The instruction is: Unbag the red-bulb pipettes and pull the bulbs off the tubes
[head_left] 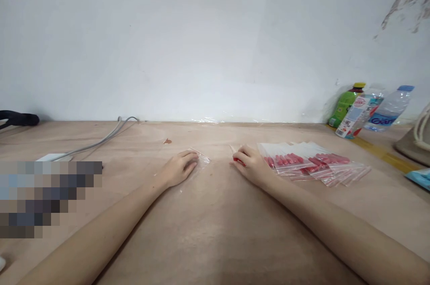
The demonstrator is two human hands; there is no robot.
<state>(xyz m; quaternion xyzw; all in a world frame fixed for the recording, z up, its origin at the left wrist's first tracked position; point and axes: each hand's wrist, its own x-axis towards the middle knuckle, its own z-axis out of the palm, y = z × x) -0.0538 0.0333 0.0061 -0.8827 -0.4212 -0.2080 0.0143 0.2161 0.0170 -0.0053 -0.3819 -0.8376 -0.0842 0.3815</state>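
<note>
My left hand (pixel 178 169) rests on the wooden table with thumb and fingers closed on a small clear zip-lock bag (pixel 203 160), which has a red line along its edge. No contents show in that bag. Across from it, my right hand (pixel 252 166) is curled around something red (pixel 238 160), and a pale plastic corner sticks out above the fingers. The fingers cover most of it. Just right of this hand lies a fanned row of clear zip-lock bags (pixel 302 165) holding red, elongated pieces whose kind I cannot make out.
Bottles lean at the back right: a green bottle (pixel 344 106) with a yellow cap and a clear water bottle (pixel 389 110). A printed carton (pixel 356 115) leans beside them. A grey cable (pixel 97 142) crosses the left. A beige bag (pixel 414 135) stands at the right edge.
</note>
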